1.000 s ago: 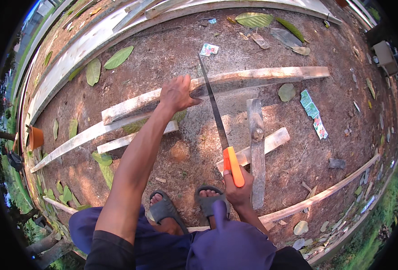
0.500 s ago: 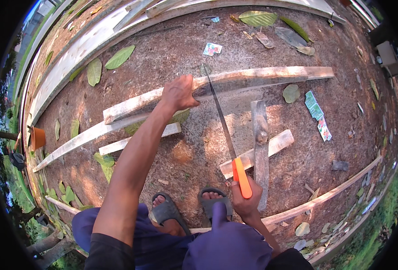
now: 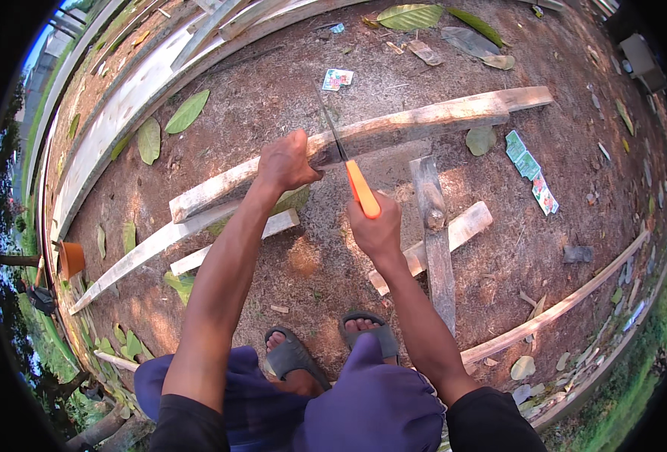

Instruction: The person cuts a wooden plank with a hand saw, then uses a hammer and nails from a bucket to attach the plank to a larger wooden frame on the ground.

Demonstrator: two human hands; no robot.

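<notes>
Head view looked down on a person crouched on bare earth, sawing a long wooden plank [image 3: 424, 120] that ran from the left, near the knees, up to the far right. At far left, an orange pot [image 3: 70, 258] sat by the curved edge of the ground, with green leaves [image 3: 186, 111] scattered around pale boards [image 3: 122, 90] beyond. The left hand [image 3: 286, 162] pressed down on the plank, its fingers curled over the near edge to steady it. Just right of that hand, the blade of a handsaw [image 3: 332, 124] stood in the wood, crossing the plank's width, with the tip pointing far. The right hand [image 3: 376, 226] gripped the saw's orange handle [image 3: 363, 189], fingers wrapped fully around it. How deep the cut had gone could not be told, as the blade hid the kerf. The plank remained in one piece on both sides of the saw, so the cut appeared unfinished, with most of the sawing likely left. Further right, a short upright post [image 3: 435, 241] and a pale offcut [image 3: 465, 226] lay beneath and near the plank, and printed wrappers [image 3: 529, 169] littered the dirt. Two sandalled feet [image 3: 326, 350] showed at the near edge.
</notes>
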